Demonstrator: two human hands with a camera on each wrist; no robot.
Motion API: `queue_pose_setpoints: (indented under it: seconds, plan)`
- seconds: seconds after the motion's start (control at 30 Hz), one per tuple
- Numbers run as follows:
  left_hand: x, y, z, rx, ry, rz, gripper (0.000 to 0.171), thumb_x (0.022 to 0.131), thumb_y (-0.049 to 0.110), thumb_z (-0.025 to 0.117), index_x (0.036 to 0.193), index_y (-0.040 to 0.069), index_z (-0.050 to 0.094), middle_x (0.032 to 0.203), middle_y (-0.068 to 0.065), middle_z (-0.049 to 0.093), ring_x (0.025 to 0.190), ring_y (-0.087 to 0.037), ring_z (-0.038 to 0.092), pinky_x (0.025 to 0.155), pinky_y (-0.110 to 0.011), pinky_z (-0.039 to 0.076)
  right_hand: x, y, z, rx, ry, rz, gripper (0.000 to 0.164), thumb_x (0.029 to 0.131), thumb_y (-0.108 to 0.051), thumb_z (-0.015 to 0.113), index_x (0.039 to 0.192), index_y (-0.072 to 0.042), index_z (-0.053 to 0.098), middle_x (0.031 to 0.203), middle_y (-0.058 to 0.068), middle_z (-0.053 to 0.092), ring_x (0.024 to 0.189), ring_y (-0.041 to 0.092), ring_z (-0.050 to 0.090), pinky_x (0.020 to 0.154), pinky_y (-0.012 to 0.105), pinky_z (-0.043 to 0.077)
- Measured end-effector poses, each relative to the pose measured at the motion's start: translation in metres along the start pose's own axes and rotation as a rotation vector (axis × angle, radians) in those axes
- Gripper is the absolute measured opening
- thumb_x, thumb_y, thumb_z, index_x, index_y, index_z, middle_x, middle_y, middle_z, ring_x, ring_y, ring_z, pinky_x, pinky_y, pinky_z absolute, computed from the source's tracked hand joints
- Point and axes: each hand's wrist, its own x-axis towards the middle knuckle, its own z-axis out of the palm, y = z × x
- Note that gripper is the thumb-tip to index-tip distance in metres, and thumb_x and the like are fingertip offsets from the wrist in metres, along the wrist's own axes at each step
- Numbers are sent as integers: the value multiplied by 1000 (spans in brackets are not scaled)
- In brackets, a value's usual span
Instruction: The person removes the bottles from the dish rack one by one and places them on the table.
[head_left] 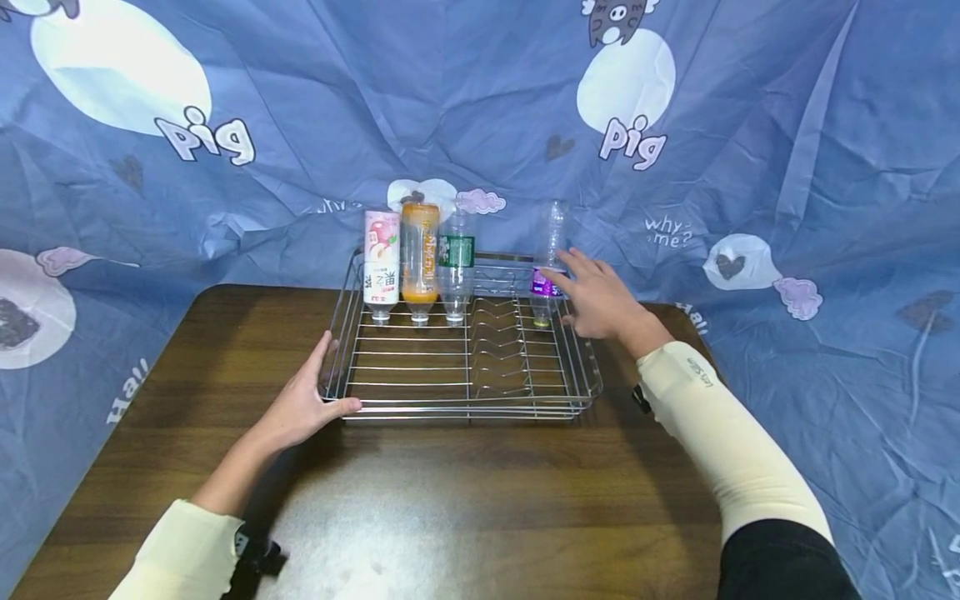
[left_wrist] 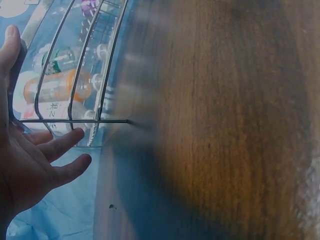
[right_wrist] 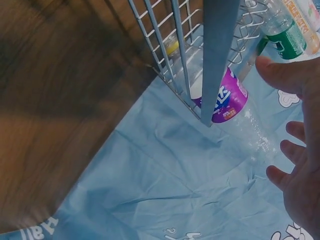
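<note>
My left hand [head_left: 303, 406] touches the front left corner of a wire dish rack [head_left: 412, 408], its thumb along the front rail and its fingers spread by the left side. At the rack's back right, a clear bottle with a purple label [head_left: 546, 282] stands neck down, its cap [right_wrist: 172, 47] yellow. Beside it is my right hand [head_left: 600, 296], fingers spread, apart from the bottle in the right wrist view. Neck down at the back left stand a pink and white bottle [head_left: 382, 258], an orange-tinted bottle [head_left: 420, 254] and a clear green-labelled bottle [head_left: 456, 252].
The rack sits on a brown wooden table [head_left: 450, 500], near its back edge. Behind hangs a blue cloth [head_left: 480, 100] printed with pigs and words. Wavy wire dividers [head_left: 498, 342] run through the rack's right half.
</note>
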Motion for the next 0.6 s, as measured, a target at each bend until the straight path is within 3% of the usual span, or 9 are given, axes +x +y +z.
queue_pose_setpoints:
  seconds: [0.2, 0.6]
  plan:
    - [0, -1, 1, -18, 4, 3, 118, 84, 23, 84, 162, 8, -3, 162, -28, 21, 137, -51, 39, 113, -63, 29, 1, 4, 3, -24, 32, -19, 95, 75, -21, 85, 157, -22, 37, 163, 22, 21, 149, 46, 18, 117, 65, 19]
    - [-2, -2, 1, -41, 4, 2, 118, 84, 22, 83, 162, 9, -4, 162, -27, 21, 132, -51, 46, 111, -63, 33, 4, 7, 9, -68, 54, -36, 89, 81, -30, 85, 156, -19, 39, 162, 23, 24, 148, 46, 21, 116, 65, 22]
